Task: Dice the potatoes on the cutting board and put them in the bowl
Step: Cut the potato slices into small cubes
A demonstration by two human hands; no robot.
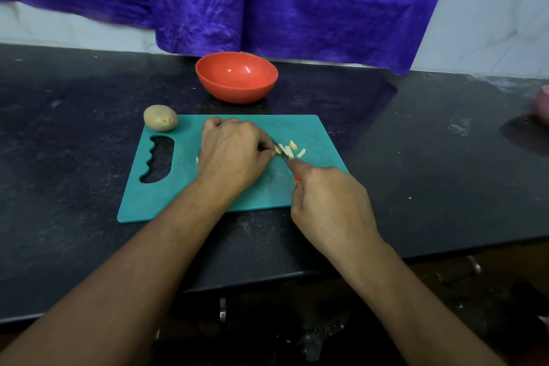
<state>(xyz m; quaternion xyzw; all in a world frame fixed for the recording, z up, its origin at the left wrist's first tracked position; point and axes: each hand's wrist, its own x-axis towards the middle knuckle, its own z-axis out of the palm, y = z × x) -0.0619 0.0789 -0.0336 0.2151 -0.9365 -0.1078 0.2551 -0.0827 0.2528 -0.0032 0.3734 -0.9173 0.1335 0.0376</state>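
Observation:
A teal cutting board [166, 196] lies on the black counter. My left hand [230, 154] is curled over a piece of potato at the board's middle; most of that piece is hidden under the fingers. My right hand [329, 205] grips a knife [280, 153] with a red handle, its blade down beside my left fingertips. Several pale cut potato pieces [292, 150] lie just right of the blade. A whole unpeeled potato [160, 118] sits at the board's far left corner. An orange bowl [236, 77] stands behind the board, with nothing visible inside.
A purple cloth [267, 3] hangs over the white wall behind the counter. A pinkish object [542, 104] shows at the right edge. The counter's front edge [445, 249] runs under my forearms. The board has a handle cut-out [159, 159] at its left.

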